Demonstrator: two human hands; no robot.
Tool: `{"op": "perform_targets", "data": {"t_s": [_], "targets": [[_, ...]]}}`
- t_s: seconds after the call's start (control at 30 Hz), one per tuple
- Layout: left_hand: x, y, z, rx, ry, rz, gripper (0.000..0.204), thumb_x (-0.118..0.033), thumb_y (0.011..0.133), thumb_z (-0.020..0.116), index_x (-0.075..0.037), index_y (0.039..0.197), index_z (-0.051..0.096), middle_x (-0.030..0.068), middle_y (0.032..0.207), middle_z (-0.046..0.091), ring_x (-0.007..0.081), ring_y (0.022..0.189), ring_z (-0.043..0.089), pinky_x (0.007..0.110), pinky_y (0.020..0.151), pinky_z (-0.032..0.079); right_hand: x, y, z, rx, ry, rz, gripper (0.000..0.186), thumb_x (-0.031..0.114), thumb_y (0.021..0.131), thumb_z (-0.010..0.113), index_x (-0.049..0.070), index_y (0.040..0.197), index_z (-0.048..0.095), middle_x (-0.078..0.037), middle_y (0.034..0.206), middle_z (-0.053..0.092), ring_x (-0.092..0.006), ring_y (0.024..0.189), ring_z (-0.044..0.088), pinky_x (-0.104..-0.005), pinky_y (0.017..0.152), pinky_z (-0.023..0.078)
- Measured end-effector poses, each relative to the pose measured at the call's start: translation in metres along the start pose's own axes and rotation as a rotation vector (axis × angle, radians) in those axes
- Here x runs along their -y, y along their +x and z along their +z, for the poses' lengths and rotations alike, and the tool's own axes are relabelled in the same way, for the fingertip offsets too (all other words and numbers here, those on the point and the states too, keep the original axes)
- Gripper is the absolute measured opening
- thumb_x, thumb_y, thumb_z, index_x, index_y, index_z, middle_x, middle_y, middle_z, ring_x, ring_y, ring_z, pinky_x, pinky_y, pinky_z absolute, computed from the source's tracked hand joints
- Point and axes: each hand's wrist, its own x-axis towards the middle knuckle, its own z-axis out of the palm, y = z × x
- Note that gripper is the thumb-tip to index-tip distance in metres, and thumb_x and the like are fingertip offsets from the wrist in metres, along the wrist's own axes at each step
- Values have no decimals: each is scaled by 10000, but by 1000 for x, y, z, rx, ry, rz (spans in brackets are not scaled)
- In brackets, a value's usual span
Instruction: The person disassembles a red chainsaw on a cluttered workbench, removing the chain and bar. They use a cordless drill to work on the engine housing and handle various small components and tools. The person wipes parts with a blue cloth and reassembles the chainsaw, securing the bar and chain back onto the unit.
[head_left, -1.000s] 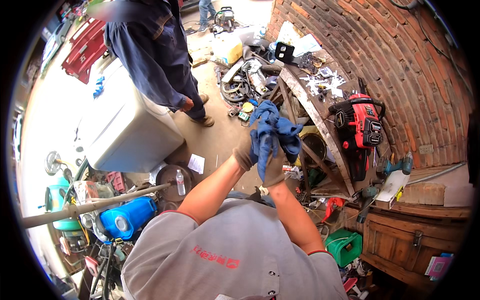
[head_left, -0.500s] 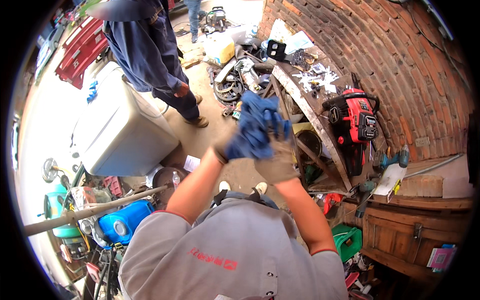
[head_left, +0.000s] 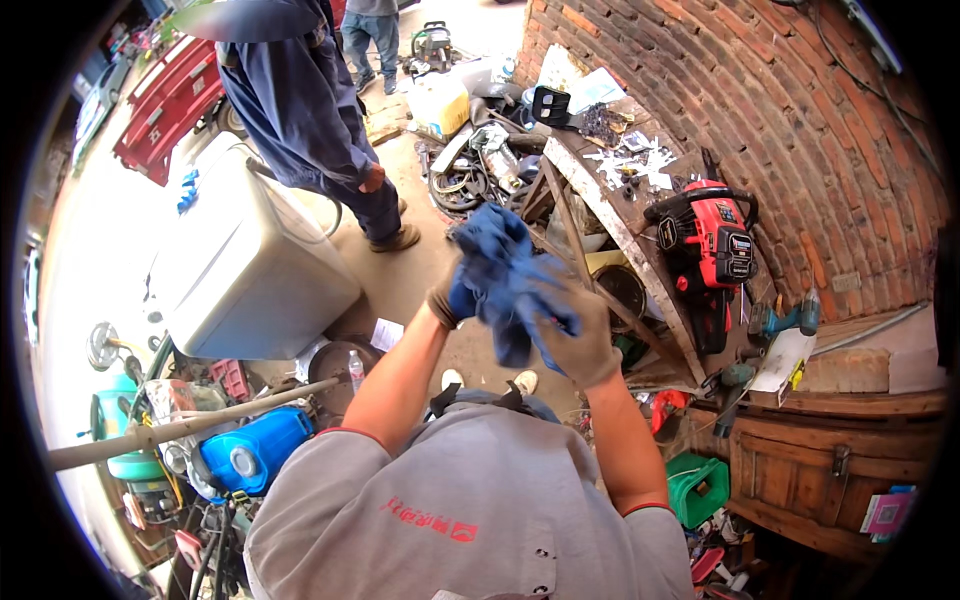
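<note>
Item: blue cloth (head_left: 492,250), crumpled and soft-folded, held above the floor (head_left: 400,285) between the left hand (head_left: 457,298) and the right hand (head_left: 585,340), both gloved. Left fingers: closed on the cloth's left side, partly hidden by folds. Right fingers: against its lower right side, blurred; I cannot tell how far they close. Forearms: extended forward, converging. Gloves: brownish-grey cuffs. Alongside: red-and-black chainsaw (head_left: 718,240), hard-cased; worn bench (head_left: 607,213); rough brick wall (head_left: 760,110).
</note>
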Motion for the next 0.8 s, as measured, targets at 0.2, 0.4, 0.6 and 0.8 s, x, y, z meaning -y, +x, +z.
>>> {"op": "perform_targets", "data": {"t_s": [0.2,0.4,0.6,0.8], "targets": [[-65,13,63,-457,-572,-447,477,-180,859,695,-10,1288,573,177,1138,675,319,1067,641,373,978,489,-14,14,28,-124,1734,91,605,326,1002,547,-40,1458,394,-160,1480,468,-259,1383,431,-386,1168,316],[-38,-6,74,-94,251,-229,262,-188,971,569,-50,1193,568,87,1074,637,207,1057,584,361,1020,447,-68,-7,65,-464,-25,-109,594,271,1043,489,15,1526,256,-127,1459,452,-246,1316,468,-353,1142,334],[-9,-32,55,-22,800,-230,459,-212,960,531,-61,1392,497,175,1367,518,318,1295,457,442,1155,280,-48,4,69,-367,71,316,744,331,973,575,-12,1525,211,-327,1351,494,-498,1244,486,-451,1077,398],[-45,8,31,208,667,-207,289,-177,880,616,-44,1137,624,150,1132,641,317,1050,601,407,1004,408,-40,-15,17,-78,-470,83,400,338,883,662,64,1167,597,-249,1212,600,-386,960,639,-466,919,489]]}}
